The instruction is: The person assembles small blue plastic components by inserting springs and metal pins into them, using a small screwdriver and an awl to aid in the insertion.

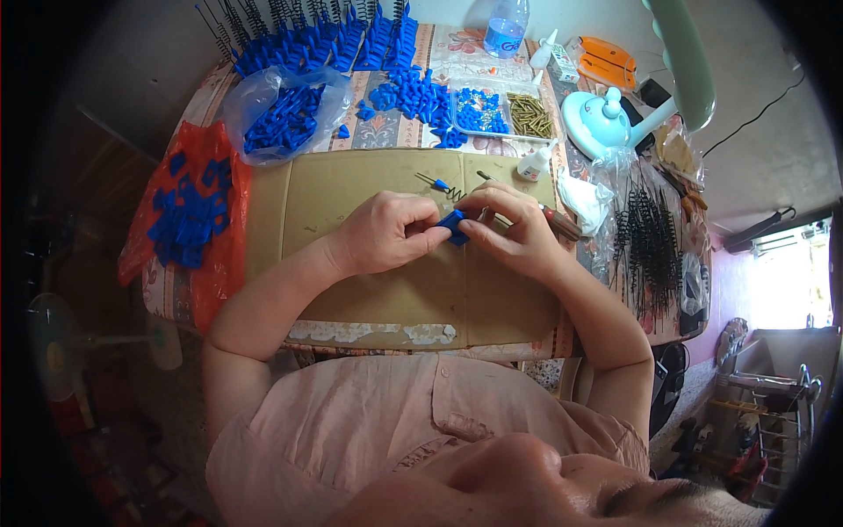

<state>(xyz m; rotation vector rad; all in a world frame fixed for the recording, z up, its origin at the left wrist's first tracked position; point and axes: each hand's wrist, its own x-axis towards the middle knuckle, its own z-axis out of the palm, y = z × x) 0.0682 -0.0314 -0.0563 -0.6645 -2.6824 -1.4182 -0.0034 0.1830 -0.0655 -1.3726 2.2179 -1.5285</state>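
Note:
Over the cardboard sheet (378,299), both hands meet at a small blue plastic part (454,227). My left hand (395,230) pinches its left side between thumb and fingers. On the other side, my right hand (509,227) grips it with thumb and index finger. Just beyond the hands lies a black coil spring (455,193) beside a small blue tip piece (439,184) on a thin rod. A screwdriver with a reddish-brown handle (562,223) rests to the right of my right hand, partly hidden by it.
Blue parts fill a clear bag (338,92) and lie on a red bag (198,272). A divided tray (502,134) holds blue pieces and brass-coloured pins. Black springs (648,246) are heaped right. A white glue bottle (533,164), lamp base (597,123) and water bottle (506,31) stand beyond.

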